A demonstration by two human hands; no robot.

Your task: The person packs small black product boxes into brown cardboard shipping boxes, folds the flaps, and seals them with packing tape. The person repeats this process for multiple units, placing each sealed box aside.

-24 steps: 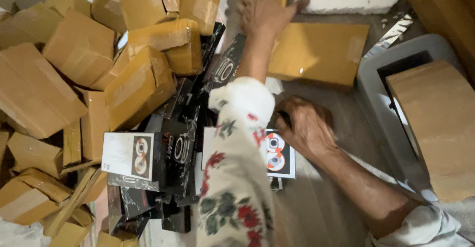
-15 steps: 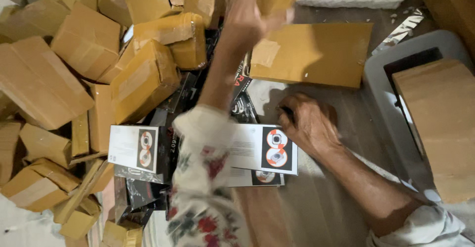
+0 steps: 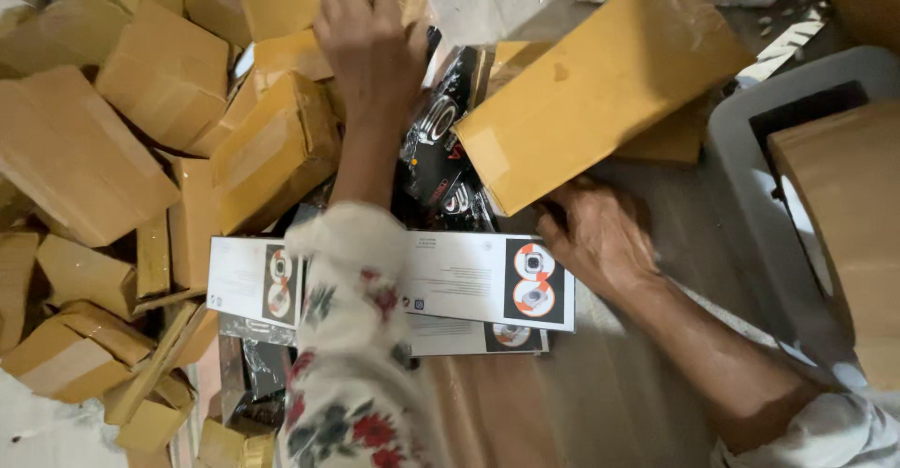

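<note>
Gripping the lower corner of a long tan taped cardboard box (image 3: 600, 88), right hand (image 3: 600, 238), fingers curled under, tilting it up off the pile. Just below that box, flat white printed carton (image 3: 487, 280) with red-and-black pictures. Left of the box, left hand (image 3: 370, 41), floral sleeve outstretched, fingers spread over small brown cardboard boxes (image 3: 272, 144); grasp unclear. Right of the box, grey plastic tub (image 3: 750, 149).

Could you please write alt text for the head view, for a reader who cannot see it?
The left hand reaches into a heap of brown boxes, while the right hand grips the lower corner of a tilted brown box. White printed cartons and black packets lie between the arms, with a grey bin at right.
</note>
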